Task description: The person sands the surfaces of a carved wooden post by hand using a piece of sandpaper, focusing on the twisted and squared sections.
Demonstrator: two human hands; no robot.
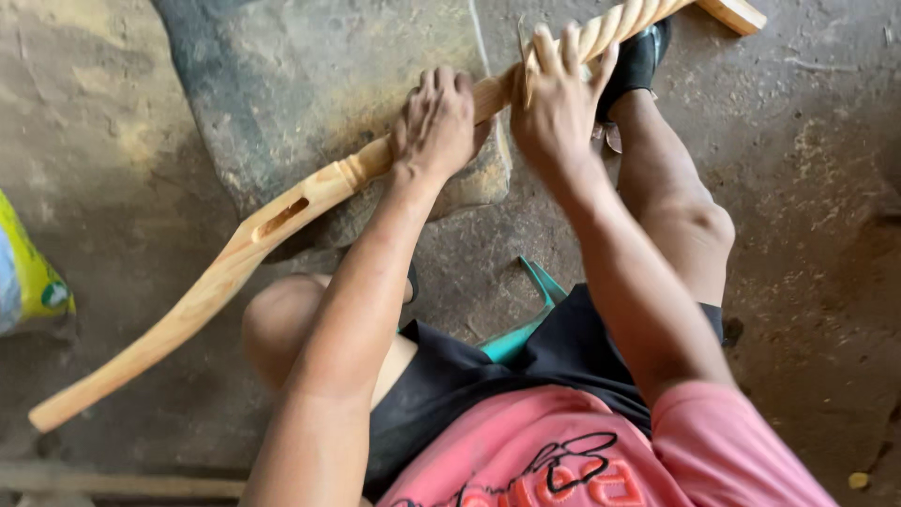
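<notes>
Carved wooden leg is laid diagonally over flat stone, overhanging its edge; left hand clamped on shaft, right hand wrapped on twisted section; dirt floor open right

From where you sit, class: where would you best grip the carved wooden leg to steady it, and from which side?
Probably the plain round stretch of the carved wooden leg beside the left hand, coming from above: it rests on the stone slab, and is smoother than the twisted section under the right hand.
</notes>
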